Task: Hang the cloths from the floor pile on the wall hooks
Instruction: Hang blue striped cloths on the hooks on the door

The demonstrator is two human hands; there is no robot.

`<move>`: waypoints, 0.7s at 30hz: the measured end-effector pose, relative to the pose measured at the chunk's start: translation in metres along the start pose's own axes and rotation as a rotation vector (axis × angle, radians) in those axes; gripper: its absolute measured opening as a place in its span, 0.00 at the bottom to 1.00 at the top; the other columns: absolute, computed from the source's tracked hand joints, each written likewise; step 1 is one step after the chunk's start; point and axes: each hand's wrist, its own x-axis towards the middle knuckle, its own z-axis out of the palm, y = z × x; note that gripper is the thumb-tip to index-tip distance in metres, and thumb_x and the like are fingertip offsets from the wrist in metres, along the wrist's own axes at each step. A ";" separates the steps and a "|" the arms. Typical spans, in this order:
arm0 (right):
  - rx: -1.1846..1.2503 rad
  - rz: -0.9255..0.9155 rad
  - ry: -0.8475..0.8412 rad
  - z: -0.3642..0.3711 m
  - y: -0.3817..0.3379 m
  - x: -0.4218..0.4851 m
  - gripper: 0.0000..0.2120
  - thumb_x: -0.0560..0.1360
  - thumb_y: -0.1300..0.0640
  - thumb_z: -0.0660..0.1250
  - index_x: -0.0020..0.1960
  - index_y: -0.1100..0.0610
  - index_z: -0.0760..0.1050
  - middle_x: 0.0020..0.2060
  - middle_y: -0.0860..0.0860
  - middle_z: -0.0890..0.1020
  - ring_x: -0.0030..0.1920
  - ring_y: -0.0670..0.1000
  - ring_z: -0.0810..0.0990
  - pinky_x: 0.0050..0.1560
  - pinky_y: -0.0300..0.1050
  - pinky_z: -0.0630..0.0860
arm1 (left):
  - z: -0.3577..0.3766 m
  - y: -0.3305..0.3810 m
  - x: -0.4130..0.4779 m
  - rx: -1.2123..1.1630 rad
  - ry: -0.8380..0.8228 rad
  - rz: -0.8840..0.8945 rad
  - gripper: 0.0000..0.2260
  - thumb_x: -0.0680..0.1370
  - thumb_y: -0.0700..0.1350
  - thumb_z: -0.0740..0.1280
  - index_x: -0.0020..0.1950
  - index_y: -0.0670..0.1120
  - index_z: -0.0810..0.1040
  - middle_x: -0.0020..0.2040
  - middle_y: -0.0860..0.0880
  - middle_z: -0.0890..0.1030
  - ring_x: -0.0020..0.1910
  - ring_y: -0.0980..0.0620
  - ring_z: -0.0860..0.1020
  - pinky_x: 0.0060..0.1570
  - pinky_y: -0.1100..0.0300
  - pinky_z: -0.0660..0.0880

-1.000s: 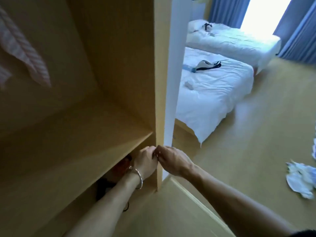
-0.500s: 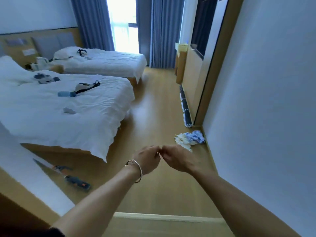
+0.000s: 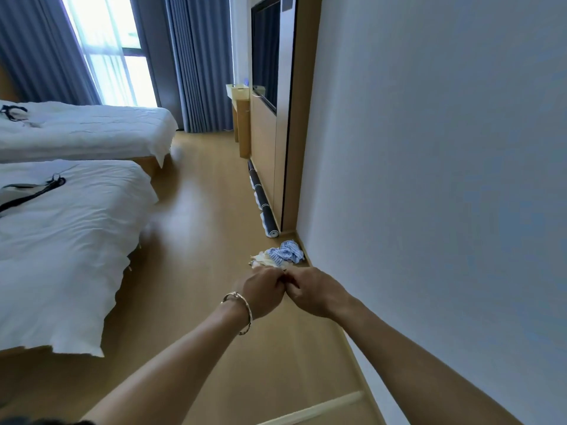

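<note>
Moved closer to the cloth pile (image 3: 280, 256), now just beyond the knuckles. Curled tight, left hand (image 3: 260, 291) against right hand (image 3: 313, 291), nothing visibly held.

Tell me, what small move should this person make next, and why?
Probably step forward and lower one hand toward the cloth pile. The left hand and the right hand are curled and touching each other, with no cloth showing in them, while the pile, a blue-striped cloth on top, lies on the floor ahead at the foot of the wall. No hooks are in view.
</note>
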 end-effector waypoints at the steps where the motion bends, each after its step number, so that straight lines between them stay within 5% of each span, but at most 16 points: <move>1: -0.017 0.011 -0.001 -0.003 0.007 0.010 0.11 0.78 0.53 0.55 0.54 0.54 0.74 0.50 0.53 0.82 0.48 0.55 0.79 0.48 0.53 0.78 | 0.004 -0.002 0.014 -0.016 -0.010 0.015 0.11 0.74 0.44 0.57 0.45 0.48 0.79 0.46 0.48 0.81 0.46 0.46 0.78 0.45 0.54 0.75; 6: -0.030 0.056 -0.010 -0.016 0.038 0.078 0.13 0.79 0.55 0.56 0.58 0.56 0.74 0.55 0.55 0.81 0.52 0.56 0.79 0.46 0.44 0.72 | 0.015 -0.021 0.092 -0.078 -0.022 0.062 0.12 0.72 0.44 0.56 0.44 0.47 0.79 0.44 0.47 0.82 0.45 0.45 0.79 0.45 0.53 0.75; 21: 0.014 0.302 -0.136 -0.021 0.183 0.222 0.16 0.79 0.52 0.54 0.64 0.53 0.72 0.59 0.52 0.79 0.57 0.53 0.78 0.56 0.50 0.76 | 0.084 -0.044 0.276 -0.047 -0.185 0.028 0.14 0.77 0.43 0.58 0.59 0.51 0.78 0.56 0.51 0.81 0.55 0.51 0.78 0.52 0.58 0.73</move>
